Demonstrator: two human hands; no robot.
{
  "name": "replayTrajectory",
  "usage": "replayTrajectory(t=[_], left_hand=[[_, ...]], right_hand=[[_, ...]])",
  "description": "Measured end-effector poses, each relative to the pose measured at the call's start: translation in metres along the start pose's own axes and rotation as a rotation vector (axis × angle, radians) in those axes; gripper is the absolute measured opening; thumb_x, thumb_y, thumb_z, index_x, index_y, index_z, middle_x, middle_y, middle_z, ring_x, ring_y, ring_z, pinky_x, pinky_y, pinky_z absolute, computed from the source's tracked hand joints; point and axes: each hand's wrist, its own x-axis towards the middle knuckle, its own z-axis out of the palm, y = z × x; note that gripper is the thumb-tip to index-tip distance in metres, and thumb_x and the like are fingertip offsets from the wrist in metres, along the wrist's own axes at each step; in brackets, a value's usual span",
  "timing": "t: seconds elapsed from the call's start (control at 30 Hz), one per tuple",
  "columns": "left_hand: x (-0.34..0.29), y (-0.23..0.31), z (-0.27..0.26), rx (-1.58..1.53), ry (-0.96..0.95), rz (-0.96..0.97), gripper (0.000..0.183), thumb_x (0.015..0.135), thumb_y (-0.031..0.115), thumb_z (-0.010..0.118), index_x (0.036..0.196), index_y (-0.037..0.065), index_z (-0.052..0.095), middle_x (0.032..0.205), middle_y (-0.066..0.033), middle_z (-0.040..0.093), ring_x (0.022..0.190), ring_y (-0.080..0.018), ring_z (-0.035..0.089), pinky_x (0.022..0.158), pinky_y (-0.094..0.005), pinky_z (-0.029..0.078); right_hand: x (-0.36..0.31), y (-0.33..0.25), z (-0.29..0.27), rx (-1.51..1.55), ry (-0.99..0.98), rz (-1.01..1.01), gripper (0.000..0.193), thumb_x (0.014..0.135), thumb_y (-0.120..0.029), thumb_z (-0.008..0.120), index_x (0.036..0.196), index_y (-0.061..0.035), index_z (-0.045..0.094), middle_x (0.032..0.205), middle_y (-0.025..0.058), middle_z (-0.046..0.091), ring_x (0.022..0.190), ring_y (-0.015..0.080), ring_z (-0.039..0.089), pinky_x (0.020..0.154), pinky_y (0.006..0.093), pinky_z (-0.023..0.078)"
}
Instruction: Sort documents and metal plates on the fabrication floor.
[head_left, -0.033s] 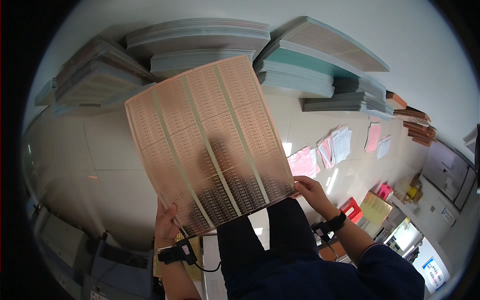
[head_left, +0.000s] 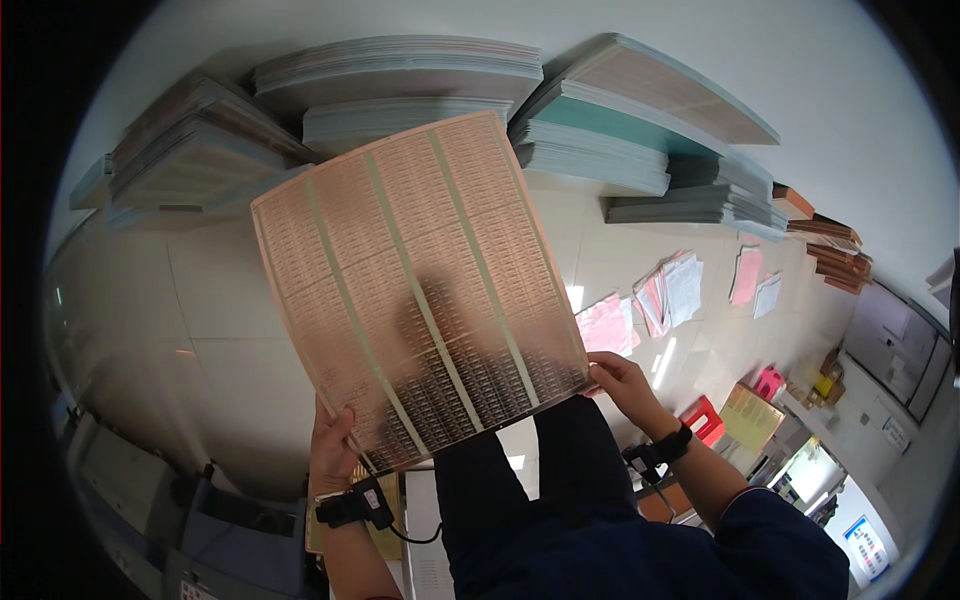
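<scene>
While you are standing over a pale tiled floor (head_left: 230, 275), you are holding up a large copper-coloured panel (head_left: 440, 250) before you, its lower edge reaching over your dark trousers (head_left: 585, 450). Your left hand (head_left: 333, 440) is gripping the left edge near the bottom corner, the thumb lying on the face and the fingers mostly disappearing behind. Your right hand (head_left: 622, 387) is pinching the lower right corner, with fingertips closed on it. Pale green stripes are running along the panel's patterned face, and a dark reflection is covering its lower middle. Beyond it, stacks of boards (head_left: 400, 85) are leaning by the wall (head_left: 820, 90). To the right, pink and white papers (head_left: 685, 287) are lying on the floor, and a red container (head_left: 703, 422) is sitting beyond your right wrist.
</scene>
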Motion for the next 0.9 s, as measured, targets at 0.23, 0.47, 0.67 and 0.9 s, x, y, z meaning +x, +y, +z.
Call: replayTrajectory(t=[0.23, 0.47, 0.67, 0.9], left_hand=[[0.000, -0.005, -0.012, -0.051, -0.016, -0.022, 0.067, 0.082, 0.006, 0.057, 0.136, 0.008, 0.018, 0.130, -0.0140, 0.039, 0.117, -0.0262, 0.044, 0.093, -0.0385, 0.044], [0.001, -0.008, -0.017, -0.089, -0.020, -0.033, 0.066, 0.083, 0.006, 0.056, 0.136, 0.008, 0.018, 0.130, -0.0135, 0.039, 0.117, -0.0260, 0.043, 0.095, -0.0397, 0.042], [-0.001, -0.012, -0.023, -0.069, -0.042, -0.033, 0.061, 0.084, 0.001, 0.051, 0.136, 0.008, 0.019, 0.129, -0.0140, 0.039, 0.115, -0.0261, 0.044, 0.094, -0.0384, 0.042], [0.013, -0.047, -0.028, -0.029, 0.023, -0.143, 0.054, 0.085, -0.003, 0.044, 0.134, 0.006, 0.022, 0.124, -0.0164, 0.042, 0.110, -0.0260, 0.047, 0.092, -0.0362, 0.043]], right_hand=[[0.000, 0.000, 0.004, -0.029, 0.000, 0.015, 0.028, 0.091, -0.013, 0.046, 0.115, 0.0003, 0.050, 0.091, 0.0079, 0.062, 0.078, 0.0146, 0.062, 0.071, 0.0254, 0.051], [0.003, 0.003, 0.006, -0.032, -0.004, 0.017, 0.028, 0.091, -0.014, 0.046, 0.115, 0.0000, 0.050, 0.092, 0.0079, 0.062, 0.078, 0.0142, 0.062, 0.070, 0.0251, 0.051], [0.001, 0.007, 0.008, -0.294, 0.086, -0.065, 0.034, 0.087, -0.013, 0.052, 0.118, 0.0001, 0.048, 0.094, 0.0095, 0.060, 0.082, 0.0168, 0.060, 0.073, 0.0290, 0.049], [0.003, -0.018, 0.065, -1.405, -0.296, -0.624, 0.061, 0.078, -0.036, 0.060, 0.130, -0.0135, 0.037, 0.134, 0.0111, 0.037, 0.124, 0.0255, 0.035, 0.101, 0.0498, 0.026]])
